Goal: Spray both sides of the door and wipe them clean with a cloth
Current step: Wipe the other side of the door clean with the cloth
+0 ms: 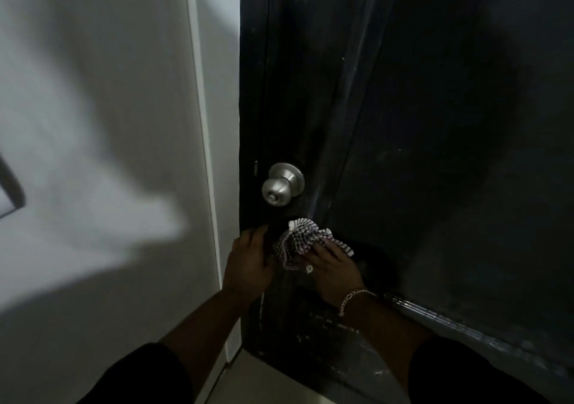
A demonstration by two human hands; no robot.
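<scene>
No text, label, brand, number or sign can be read anywhere here.

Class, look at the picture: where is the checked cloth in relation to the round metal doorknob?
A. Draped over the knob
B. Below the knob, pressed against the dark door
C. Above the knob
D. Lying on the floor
B: the right hand holds the checked cloth against the dark door, below the doorknob.
</scene>
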